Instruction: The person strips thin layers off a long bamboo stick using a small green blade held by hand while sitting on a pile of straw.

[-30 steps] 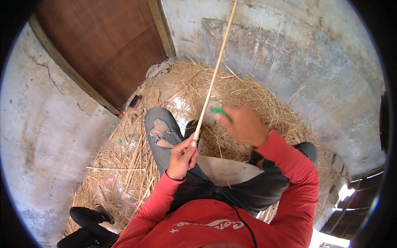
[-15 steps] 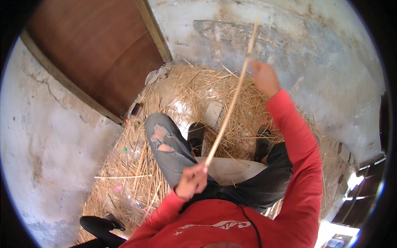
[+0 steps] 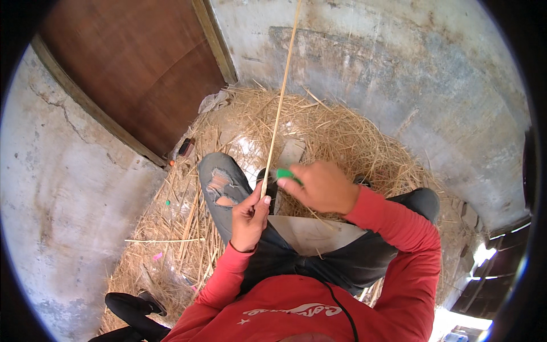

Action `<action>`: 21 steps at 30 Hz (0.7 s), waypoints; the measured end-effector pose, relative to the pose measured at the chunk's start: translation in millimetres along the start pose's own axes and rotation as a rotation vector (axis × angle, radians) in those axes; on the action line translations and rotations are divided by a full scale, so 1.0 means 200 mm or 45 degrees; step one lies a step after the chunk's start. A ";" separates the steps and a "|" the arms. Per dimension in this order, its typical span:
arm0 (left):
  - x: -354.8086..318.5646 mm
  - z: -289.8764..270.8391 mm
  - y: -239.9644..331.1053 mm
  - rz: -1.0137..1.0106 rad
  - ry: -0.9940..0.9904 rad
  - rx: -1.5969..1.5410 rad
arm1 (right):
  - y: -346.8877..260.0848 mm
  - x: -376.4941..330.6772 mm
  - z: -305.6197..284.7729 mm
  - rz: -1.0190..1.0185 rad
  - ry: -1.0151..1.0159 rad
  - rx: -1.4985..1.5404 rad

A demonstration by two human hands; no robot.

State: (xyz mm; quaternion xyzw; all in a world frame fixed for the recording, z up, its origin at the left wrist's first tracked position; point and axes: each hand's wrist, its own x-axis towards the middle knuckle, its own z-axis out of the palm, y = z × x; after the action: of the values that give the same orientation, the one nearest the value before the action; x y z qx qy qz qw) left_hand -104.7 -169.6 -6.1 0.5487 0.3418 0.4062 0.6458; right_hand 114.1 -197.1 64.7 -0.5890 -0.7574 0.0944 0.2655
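My left hand [image 3: 249, 223] pinches the lower end of a long, thin, pale bamboo strip [image 3: 278, 111] between thumb and fingers. The strip rises almost upright past the top of the view. Close to its lower end, on the right, is my right hand [image 3: 327, 187], closed round a small green object [image 3: 287, 175] whose kind I cannot make out. A small gap seems to lie between the green object and the strip. Below my hands, a pale board [image 3: 310, 233] lies between my legs.
Straw-like shavings [image 3: 342, 122] cover the floor around my feet. A flat block [image 3: 292, 153] lies ahead. A brown door [image 3: 137, 62] and stained walls [image 3: 393, 74] enclose the corner. Another person's dark-clothed leg [image 3: 128, 310] reaches in at lower left.
My right hand has come down from high along the strip to near its lower end. My left hand has risen slightly, and the strip now stands steeper, its top shifted left.
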 end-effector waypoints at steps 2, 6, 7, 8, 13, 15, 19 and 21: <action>0.01 0.03 -0.01 0.052 0.001 0.033 | 0.01 -0.02 0.12 -0.037 -0.043 0.071; -0.01 0.05 -0.02 0.043 0.031 0.181 | 0.12 0.06 0.14 0.021 0.106 -0.028; -0.04 0.04 -0.03 0.034 0.026 0.229 | 0.19 0.11 0.12 0.054 0.137 -0.040; -0.07 0.04 -0.05 0.020 0.013 0.269 | 0.28 0.15 0.08 0.096 0.164 -0.058; -0.03 0.00 -0.13 0.194 0.054 0.302 | 0.01 -0.02 0.15 0.033 -0.207 0.003; -0.01 0.00 -0.12 0.158 0.036 0.391 | 0.07 -0.01 0.20 0.044 -0.086 -0.037; 0.00 0.01 -0.07 0.215 -0.017 0.540 | 0.16 0.04 0.18 0.046 0.033 -0.034; 0.02 0.00 -0.08 0.266 -0.021 0.547 | 0.13 0.02 0.23 0.046 0.001 -0.014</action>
State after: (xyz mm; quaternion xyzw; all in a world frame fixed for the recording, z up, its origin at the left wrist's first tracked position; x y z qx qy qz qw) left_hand -99.6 -167.3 -22.0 0.7092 0.3564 0.3843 0.4716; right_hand 111.9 -178.4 15.7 -0.6040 -0.7470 0.0948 0.2610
